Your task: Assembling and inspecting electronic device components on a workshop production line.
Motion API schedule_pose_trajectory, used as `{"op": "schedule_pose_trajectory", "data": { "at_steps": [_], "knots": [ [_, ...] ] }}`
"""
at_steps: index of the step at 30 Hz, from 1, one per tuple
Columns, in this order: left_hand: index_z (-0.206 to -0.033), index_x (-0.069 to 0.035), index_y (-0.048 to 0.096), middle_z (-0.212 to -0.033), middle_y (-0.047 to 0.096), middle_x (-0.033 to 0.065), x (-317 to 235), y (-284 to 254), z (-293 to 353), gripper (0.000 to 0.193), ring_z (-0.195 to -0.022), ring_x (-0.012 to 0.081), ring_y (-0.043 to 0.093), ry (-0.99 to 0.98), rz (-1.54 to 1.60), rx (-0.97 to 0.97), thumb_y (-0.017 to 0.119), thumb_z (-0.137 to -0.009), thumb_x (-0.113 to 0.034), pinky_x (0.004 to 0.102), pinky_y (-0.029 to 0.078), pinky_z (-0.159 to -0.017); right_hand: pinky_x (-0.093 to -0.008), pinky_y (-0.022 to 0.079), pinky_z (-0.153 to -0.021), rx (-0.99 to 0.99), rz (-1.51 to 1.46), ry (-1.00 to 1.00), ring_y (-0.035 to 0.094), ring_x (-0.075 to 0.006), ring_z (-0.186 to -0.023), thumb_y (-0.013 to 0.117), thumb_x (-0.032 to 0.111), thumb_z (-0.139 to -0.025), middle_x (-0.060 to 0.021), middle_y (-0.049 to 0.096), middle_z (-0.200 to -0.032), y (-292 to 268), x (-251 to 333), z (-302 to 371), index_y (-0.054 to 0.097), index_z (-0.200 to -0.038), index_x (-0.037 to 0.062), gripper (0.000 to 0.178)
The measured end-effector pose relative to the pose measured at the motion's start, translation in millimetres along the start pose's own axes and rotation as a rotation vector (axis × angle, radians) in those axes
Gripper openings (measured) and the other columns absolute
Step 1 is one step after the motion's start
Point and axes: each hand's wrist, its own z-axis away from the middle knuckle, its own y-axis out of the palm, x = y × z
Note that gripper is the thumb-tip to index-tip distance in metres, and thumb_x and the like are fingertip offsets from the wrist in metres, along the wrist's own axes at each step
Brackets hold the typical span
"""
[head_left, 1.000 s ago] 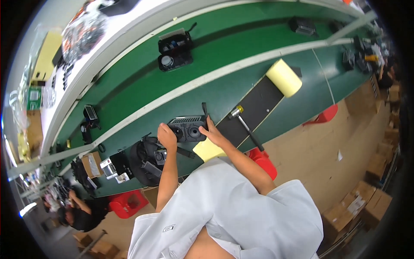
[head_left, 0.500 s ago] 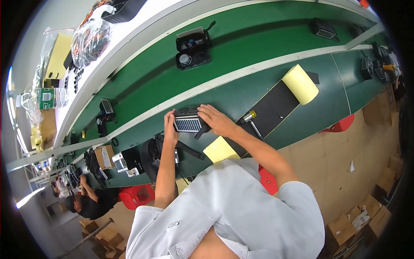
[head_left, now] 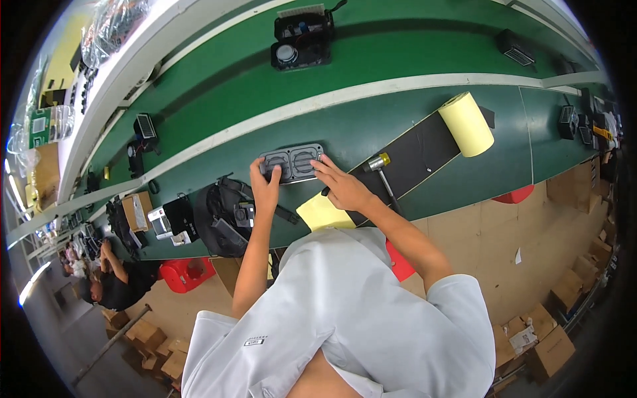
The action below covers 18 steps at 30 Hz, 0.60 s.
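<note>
A black box-shaped speaker (head_left: 292, 163) with two round grilles on its face is between my hands over the green bench. My left hand (head_left: 265, 188) grips its left end, the thumb on the front. At the right end, my right hand (head_left: 346, 188) has its fingers against the edge and face. To the right lies a mallet (head_left: 378, 162) with a yellow-ended head, resting on a long black mat (head_left: 411, 158). A yellow sheet (head_left: 325, 212) lies in front of me, below my right hand.
A thick pale yellow roll (head_left: 466, 125) sits on the mat's far end. Left of my arm is a black bag (head_left: 222, 215). An opened black case (head_left: 302, 40) stands on the upper green surface. A red stool (head_left: 186, 274) and a co-worker (head_left: 119, 282) are at left.
The speaker has been turned: its striped solar panel faced me before, and the side with two round grilles shows now. My left thumb now lies across its front.
</note>
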Motion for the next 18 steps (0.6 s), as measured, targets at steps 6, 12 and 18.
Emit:
{"op": "schedule_pose_trajectory", "data": {
  "at_steps": [6,12,18],
  "knots": [
    [-0.138,-0.014,0.053,-0.146,0.043,0.0176,-37.7,35.4,-9.1,0.06,-0.134,0.0366,0.039,0.541,-0.441,0.055,0.071,-0.083,-0.032,0.0549,0.026,-0.111,-0.0498,0.038,-0.109,-0.39,0.11,0.345,0.044,-0.0434,-0.131,0.061,0.009,-0.083,-0.0294,0.038,-0.147,5.8,14.2,-5.3,0.046,-0.141,0.0003,0.06],
    [-0.145,-0.016,0.046,-0.149,0.04,0.0142,-40.9,36.0,-9.7,0.079,-0.138,0.0364,0.035,0.548,-0.456,0.231,0.075,-0.077,-0.045,0.0583,0.019,-0.114,-0.049,0.044,-0.094,-0.278,0.308,0.337,0.05,-0.0387,-0.124,0.06,0.022,-0.087,-0.0228,0.047,-0.14,3.4,14.4,-11.6,0.047,-0.145,0.0178,0.06],
    [-0.153,-0.018,0.03,-0.151,0.036,0.0143,-45.8,35.7,-7.1,0.122,-0.139,0.0367,0.032,0.564,-0.769,0.328,0.088,-0.052,-0.054,0.059,0.022,-0.113,-0.0495,0.044,-0.09,-0.218,0.433,0.283,0.053,-0.0369,-0.118,0.062,0.023,-0.087,-0.0197,0.055,-0.127,-5.1,21.7,-8.5,0.053,-0.139,0.0179,0.053]
  ]
}}
